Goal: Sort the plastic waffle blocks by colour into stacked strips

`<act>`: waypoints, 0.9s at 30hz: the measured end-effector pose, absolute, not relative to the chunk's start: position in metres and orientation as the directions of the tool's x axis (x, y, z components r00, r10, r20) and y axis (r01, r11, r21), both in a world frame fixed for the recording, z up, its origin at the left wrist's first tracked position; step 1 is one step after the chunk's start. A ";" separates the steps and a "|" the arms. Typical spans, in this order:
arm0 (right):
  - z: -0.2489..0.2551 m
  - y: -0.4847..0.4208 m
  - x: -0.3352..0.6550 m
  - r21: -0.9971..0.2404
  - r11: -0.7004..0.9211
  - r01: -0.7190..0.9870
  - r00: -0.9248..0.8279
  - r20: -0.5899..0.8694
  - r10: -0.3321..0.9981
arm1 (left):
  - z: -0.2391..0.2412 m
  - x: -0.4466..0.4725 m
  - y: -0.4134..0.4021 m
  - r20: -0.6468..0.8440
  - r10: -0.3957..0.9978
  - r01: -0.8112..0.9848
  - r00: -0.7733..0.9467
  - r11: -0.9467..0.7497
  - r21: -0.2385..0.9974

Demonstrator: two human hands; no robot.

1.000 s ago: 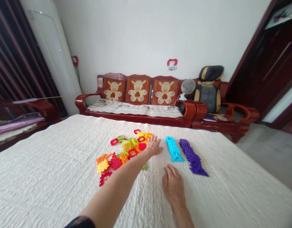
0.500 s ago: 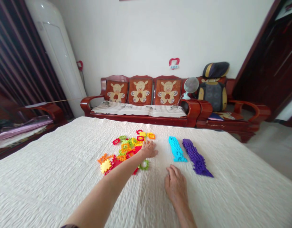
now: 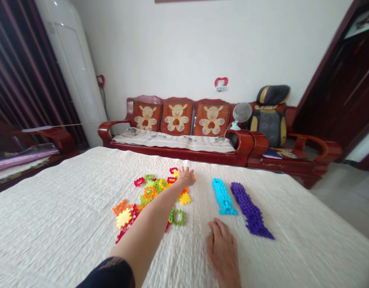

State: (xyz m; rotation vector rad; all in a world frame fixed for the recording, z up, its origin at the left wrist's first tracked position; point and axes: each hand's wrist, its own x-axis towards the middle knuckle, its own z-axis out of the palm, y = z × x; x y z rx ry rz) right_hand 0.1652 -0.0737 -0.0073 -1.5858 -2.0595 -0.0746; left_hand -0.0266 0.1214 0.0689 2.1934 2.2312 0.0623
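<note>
left hand is resting palm-down on the far end of the loose pieces, toward the bed's far edge (probably touching; whether it is gripping one, I cannot tell) | right hand is lying flat and empty, nearer the cyan strip

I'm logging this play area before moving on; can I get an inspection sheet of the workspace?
Surface: white quilted bedspread, flat.
Job's things: loose pile of coloured tiles; joined cyan strip and purple strip side by side.
Clutter: nothing seen.
Hands: left hand on the pile's far edge, grip unclear; right hand flat on the bedspread, open.
Cables: thin cord seems to trail from the fan.
Surroundings: wooden sofa, white air conditioner.
</note>
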 end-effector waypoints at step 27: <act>-0.011 -0.072 0.167 -0.294 0.324 0.899 -0.171 0.446 0.878 | 0.072 -0.096 0.149 -0.043 0.972 0.954 -0.231 0.235 0.185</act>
